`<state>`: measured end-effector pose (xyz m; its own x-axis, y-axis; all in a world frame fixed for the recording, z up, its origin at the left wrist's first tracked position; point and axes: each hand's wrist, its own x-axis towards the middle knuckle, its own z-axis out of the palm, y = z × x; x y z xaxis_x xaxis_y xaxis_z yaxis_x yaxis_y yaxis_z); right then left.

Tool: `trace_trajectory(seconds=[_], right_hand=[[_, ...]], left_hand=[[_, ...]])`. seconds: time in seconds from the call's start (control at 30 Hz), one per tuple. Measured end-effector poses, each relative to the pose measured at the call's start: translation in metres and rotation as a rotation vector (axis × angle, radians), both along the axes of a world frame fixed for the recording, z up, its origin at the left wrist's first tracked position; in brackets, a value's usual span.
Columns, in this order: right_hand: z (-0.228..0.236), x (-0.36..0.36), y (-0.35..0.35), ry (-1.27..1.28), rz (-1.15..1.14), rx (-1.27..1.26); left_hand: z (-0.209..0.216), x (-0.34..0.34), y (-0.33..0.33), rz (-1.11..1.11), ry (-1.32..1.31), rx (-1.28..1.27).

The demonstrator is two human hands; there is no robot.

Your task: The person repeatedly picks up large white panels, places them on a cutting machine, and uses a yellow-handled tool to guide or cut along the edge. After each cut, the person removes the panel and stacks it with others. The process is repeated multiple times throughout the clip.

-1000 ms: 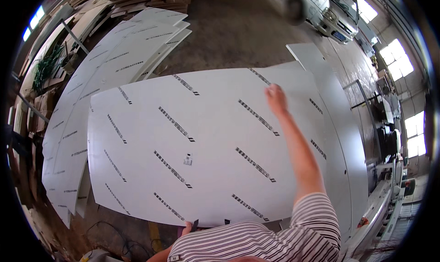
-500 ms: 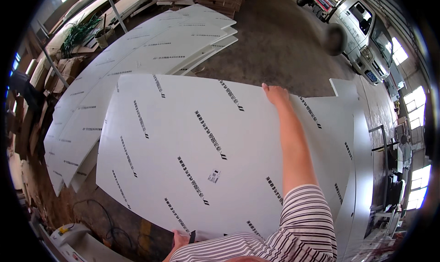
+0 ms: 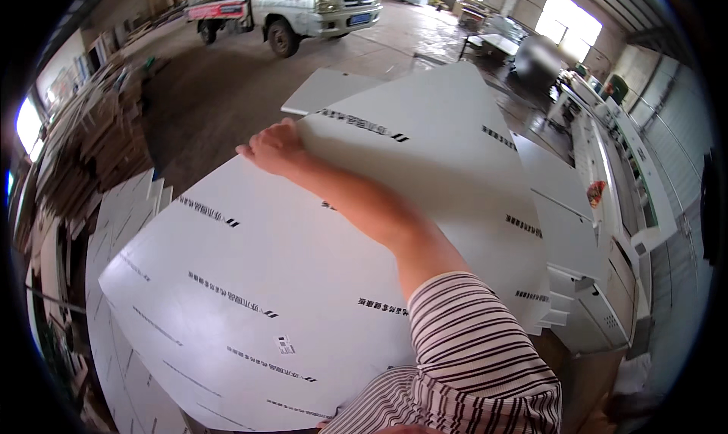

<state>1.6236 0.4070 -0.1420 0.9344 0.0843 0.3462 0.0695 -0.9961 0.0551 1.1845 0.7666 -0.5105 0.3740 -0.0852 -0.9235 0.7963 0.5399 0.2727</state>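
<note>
Large white panel [image 3: 326,256] fills the middle of the view, printed face up, small sticker [image 3: 284,344] near its lower part. Right hand [image 3: 274,147] on the far edge, fingers curled over it, seemingly gripping. Left hand not visible; can't tell its fingers' state. Panel overlaps a pale panel [image 3: 326,91] beyond it and more panels [image 3: 561,206] at right; printed stack [image 3: 117,229] at left. Whether the panel rests on any of these is unclear. Progress, as judged: grip on the panel done, handling looks partway; release not yet done, final placement can't be confirmed.
</note>
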Motion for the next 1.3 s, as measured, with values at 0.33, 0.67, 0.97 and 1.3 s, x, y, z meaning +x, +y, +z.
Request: trace_trajectory(seconds=[0.33, 0.67, 0.97, 1.3], right_hand=[[0.126, -0.238, -0.212, -0.098, -0.689, 0.003], [0.079, -0.455, -0.46, -0.211, -1.022, 0.0], [-0.018, -0.449, -0.516, -0.009, -1.235, 0.112], [-0.128, -0.418, -0.565, 0.135, -1.271, 0.273]], left_hand=[[0.016, 0.039, -0.003, -0.24, -0.05, 0.072], [-0.031, 0.041, -0.158, -0.543, 0.105, 0.639], [0.024, 0.1, -0.161, -0.829, -0.065, 0.092], [0.065, 0.145, -0.197, -0.889, -0.059, 0.111]])
